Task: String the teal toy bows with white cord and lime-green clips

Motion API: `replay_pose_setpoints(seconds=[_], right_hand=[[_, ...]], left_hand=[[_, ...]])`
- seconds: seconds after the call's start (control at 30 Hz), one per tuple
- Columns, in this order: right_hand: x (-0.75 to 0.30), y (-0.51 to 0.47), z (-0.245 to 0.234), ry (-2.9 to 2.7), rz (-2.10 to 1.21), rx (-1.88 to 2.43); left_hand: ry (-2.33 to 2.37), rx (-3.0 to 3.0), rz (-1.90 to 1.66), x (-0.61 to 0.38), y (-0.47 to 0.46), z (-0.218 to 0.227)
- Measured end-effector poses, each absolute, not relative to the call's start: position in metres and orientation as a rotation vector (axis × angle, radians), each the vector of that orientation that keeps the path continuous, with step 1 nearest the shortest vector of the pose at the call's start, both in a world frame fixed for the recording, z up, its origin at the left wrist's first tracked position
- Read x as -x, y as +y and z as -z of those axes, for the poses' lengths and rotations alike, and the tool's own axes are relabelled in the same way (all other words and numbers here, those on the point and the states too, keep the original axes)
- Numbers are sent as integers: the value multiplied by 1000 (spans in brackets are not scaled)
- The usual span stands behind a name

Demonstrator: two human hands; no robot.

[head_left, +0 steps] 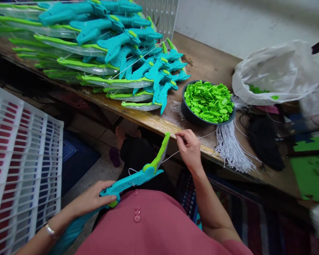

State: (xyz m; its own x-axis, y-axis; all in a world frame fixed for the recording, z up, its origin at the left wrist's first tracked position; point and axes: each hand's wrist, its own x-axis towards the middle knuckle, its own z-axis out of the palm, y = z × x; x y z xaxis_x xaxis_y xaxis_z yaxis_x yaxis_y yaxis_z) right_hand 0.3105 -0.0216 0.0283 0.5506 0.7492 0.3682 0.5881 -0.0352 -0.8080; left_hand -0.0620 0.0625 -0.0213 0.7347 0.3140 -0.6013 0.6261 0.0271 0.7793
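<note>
My left hand [91, 198] is wrapped around the teal body of a plastic toy bow [140, 177], held across my lap. A lime-green limb [161, 152] with a clear strip sticks up from its far end. Close to that limb's tip, my right hand [189, 148] pinches a thin white cord [172, 155] between thumb and fingers. The cord runs from the bow to my fingertips, and a length trails right toward the table. A small white loop [132, 170] stands out from the teal body.
Several similar teal and green toy bows [117, 53] are piled on the wooden table [210, 53]. Beside them is a dark bowl [187, 113] of green plastic pieces, with a bundle of white cords [232, 148]. A plastic bag [276, 71] stands behind. White crate [29, 163] at left.
</note>
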Motion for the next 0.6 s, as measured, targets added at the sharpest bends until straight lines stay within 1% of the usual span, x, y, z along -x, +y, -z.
replay_pose_setpoints(seconds=[0.27,0.6], right_hand=[[-297,-8,-8,-1383,149,1912],[-298,-7,0,-1504,302,2022]], left_hand=[[768,-1585,314,59,56,14],[765,-1578,317,61,54,18]])
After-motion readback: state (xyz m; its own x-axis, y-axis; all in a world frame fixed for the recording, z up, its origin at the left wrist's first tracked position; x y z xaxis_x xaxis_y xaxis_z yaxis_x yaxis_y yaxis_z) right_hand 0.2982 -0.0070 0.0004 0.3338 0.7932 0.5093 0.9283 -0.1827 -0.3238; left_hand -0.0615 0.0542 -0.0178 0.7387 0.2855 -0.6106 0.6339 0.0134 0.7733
